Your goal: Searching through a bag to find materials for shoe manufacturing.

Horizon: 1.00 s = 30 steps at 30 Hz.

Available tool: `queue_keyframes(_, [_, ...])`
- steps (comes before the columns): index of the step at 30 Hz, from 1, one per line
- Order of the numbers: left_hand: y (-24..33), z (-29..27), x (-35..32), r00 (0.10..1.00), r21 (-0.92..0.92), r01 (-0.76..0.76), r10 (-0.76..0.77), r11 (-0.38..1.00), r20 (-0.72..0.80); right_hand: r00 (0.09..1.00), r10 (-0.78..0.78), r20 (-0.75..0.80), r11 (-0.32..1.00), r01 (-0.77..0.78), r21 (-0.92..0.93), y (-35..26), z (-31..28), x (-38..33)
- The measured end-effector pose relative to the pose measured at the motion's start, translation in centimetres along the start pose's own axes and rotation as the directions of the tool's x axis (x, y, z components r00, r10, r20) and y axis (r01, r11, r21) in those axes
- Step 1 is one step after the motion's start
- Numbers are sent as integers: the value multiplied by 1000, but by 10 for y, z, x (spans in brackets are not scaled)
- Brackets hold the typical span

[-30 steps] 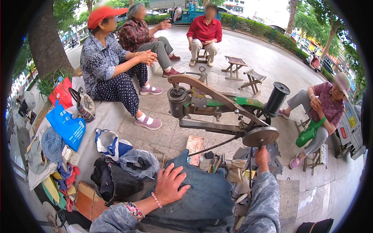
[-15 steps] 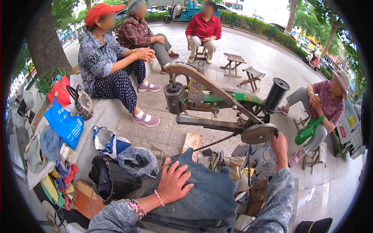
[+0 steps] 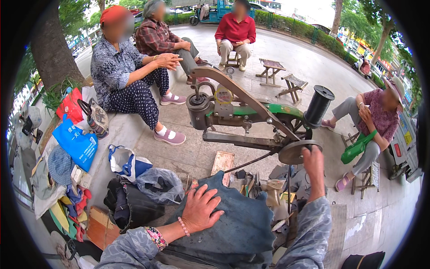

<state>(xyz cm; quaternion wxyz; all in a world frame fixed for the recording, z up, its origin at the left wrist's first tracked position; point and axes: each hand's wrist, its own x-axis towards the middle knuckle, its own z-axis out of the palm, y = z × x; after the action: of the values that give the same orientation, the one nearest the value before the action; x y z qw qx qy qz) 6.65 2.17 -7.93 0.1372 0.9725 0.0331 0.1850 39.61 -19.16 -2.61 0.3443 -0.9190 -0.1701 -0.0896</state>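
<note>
My left hand [image 3: 200, 210] lies palm down, fingers spread, on a dark blue-grey leather-like sheet [image 3: 244, 215] draped in front of me. A beaded bracelet circles that wrist. My right hand [image 3: 315, 169] is closed at the right rim of a round metal handwheel [image 3: 292, 154]; its fingertips are partly hidden. The wheel belongs to a hand-cranked shoe-repair sewing machine [image 3: 244, 117] with a green body and a long steel arm. A large spool of dark thread [image 3: 319, 106] stands on its right end.
Tools and scraps [image 3: 251, 181] lie beneath the machine. A black bag [image 3: 125, 204], a clear plastic bag [image 3: 159, 186] and a blue-and-white bag [image 3: 127, 165] stand at left. Several people sit around; folding stools [image 3: 270, 71] stand beyond. A blue bag [image 3: 76, 143] rests on the kerb.
My right hand has shifted slightly left and toward me along the wheel's rim. The machine's long arm has tilted, its front end lifting. My left hand stays in place on the sheet.
</note>
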Motion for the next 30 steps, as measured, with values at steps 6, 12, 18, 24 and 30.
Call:
queue_keyframes(6, [2, 0, 2, 1000, -5, 4, -4, 1000, -5, 982, 95, -165, 953, -138, -269, 69, -6, 6])
queue_keyframes(12, [5, 5, 6, 1000, -40, -23, 22, 999, -12, 993, 103, -64, 993, -107, -57, 166, 86, -17])
queue_keyframes(18, [3, 2, 4, 1000, -4, 2, -2, 1000, 6, 999, -14, 31, 999, 13, 34, 48, 119, -47])
queue_keyframes(24, [5, 4, 6, 1000, -10, -7, 7, 1000, 8, 992, 22, -127, 991, -5, 137, -9, 11, -15])
queue_keyframes(30, [-1, 1, -1, 1000, -25, 21, -21, 999, 7, 987, 1, -160, 961, -45, -274, -7, 0, -14])
